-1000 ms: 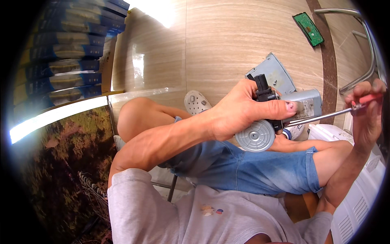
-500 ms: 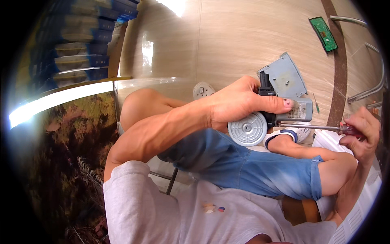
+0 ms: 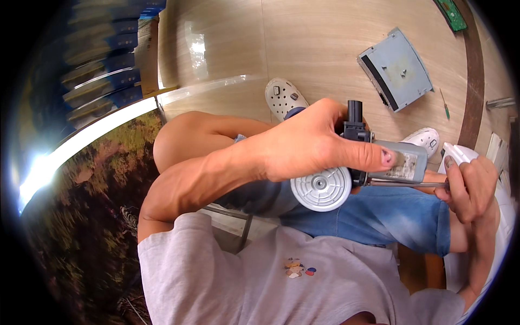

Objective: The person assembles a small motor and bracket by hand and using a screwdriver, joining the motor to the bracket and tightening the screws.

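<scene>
My left hand [image 3: 309, 142] is wrapped round a small electric gear motor [image 3: 416, 157], its thumb lying along the grey metal can. The motor has a black housing with an upright black connector [image 3: 355, 115], and a pale grey ribbed disc [image 3: 321, 189] shows below my palm. My right hand [image 3: 472, 188] is closed on a screwdriver [image 3: 409, 184], whose handle the fingers hide. The steel shaft runs alongside the can toward the black housing. Where its tip meets the housing, I cannot make out the contact.
On the floor ahead lies a grey metal box [image 3: 403, 65] with a few screws on top. Beside it is a thin green-handled screwdriver [image 3: 446, 111]; farther off, a green circuit board [image 3: 452, 15]. Blue boxes [image 3: 122, 76] are stacked at left. A metal leg [image 3: 499, 103] stands right.
My right hand has turned and now covers the screwdriver's red handle, which showed before. The motor sits slightly lower in view. The view has shifted, bringing the whole metal box into sight.
</scene>
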`<state>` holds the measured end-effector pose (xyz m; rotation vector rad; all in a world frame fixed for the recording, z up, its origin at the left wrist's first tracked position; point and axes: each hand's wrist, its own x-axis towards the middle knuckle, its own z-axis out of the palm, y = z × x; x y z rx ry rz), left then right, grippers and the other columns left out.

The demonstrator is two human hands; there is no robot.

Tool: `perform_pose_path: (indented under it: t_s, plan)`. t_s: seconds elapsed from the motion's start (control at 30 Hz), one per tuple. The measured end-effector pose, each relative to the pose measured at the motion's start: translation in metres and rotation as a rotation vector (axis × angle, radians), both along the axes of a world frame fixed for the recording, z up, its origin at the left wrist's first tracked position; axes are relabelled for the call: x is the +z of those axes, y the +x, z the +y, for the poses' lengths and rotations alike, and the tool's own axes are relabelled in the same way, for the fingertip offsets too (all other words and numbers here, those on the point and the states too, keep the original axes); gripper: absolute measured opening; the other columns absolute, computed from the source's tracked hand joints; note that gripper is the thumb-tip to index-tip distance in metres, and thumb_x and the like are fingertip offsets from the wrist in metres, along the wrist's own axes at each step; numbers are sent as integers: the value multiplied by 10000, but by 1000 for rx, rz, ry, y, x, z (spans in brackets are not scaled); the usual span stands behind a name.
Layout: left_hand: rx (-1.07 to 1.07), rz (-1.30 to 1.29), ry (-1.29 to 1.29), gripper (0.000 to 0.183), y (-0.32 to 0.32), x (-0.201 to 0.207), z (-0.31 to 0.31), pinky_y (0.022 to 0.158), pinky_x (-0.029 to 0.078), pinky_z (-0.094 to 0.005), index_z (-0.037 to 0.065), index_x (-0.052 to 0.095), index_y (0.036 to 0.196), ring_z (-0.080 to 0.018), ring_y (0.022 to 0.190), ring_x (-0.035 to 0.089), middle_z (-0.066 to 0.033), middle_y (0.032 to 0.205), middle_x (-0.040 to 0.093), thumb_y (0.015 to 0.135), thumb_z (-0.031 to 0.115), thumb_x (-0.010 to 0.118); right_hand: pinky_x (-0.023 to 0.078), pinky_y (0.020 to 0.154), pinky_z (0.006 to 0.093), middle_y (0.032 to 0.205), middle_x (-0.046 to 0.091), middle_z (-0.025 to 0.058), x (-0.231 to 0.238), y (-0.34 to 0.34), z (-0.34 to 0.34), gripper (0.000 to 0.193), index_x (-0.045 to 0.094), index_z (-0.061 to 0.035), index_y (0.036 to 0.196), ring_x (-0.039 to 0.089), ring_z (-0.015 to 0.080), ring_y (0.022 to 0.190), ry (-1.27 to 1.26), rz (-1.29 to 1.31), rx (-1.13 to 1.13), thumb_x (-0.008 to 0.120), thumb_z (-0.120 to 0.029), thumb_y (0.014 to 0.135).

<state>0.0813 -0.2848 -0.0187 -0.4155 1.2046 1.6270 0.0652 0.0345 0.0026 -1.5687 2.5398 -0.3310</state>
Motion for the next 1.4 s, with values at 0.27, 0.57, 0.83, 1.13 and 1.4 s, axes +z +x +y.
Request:
perform_pose_path:
  t_s: [0.27,0.57,0.83,1.13,1.4]
  plan:
    - [31,46,-77,499,-4,1,-1,623,580,-294,-68,627,1017,-183,693,694,-129,832,693,810,319,864,380,604,399,764,451,78,25,11,-15,366,599,-14,1230,451,246,668,237,-72,-101,676,-177,911]
    - [-16,107,-139,436,-6,-1,-3,741,510,-287,-68,700,1069,-139,830,651,-85,914,722,851,288,826,432,711,395,754,521,122,1,4,1,341,661,2,1062,528,308,700,190,-397,-169,555,-317,1001]
    - [-89,159,-105,480,-1,-10,4,618,575,-297,-66,632,1031,-203,692,710,-129,820,698,806,287,866,417,501,324,607,556,104,-19,-11,2,384,645,-8,832,547,241,480,-154,-1135,-292,539,-325,1022]
    - [-33,188,-118,430,-5,-9,6,594,529,-268,-49,636,1023,-165,665,689,-107,794,693,843,286,838,363,535,382,675,510,87,-9,-9,-5,315,650,14,1029,505,253,569,-77,-305,-83,699,-268,898]
    - [-58,173,-159,451,-12,-10,8,686,528,-284,-69,684,1044,-135,778,651,-104,896,714,859,320,817,336,517,371,722,470,91,-12,4,-4,315,630,40,1014,457,230,596,9,-13,-9,752,-90,754]
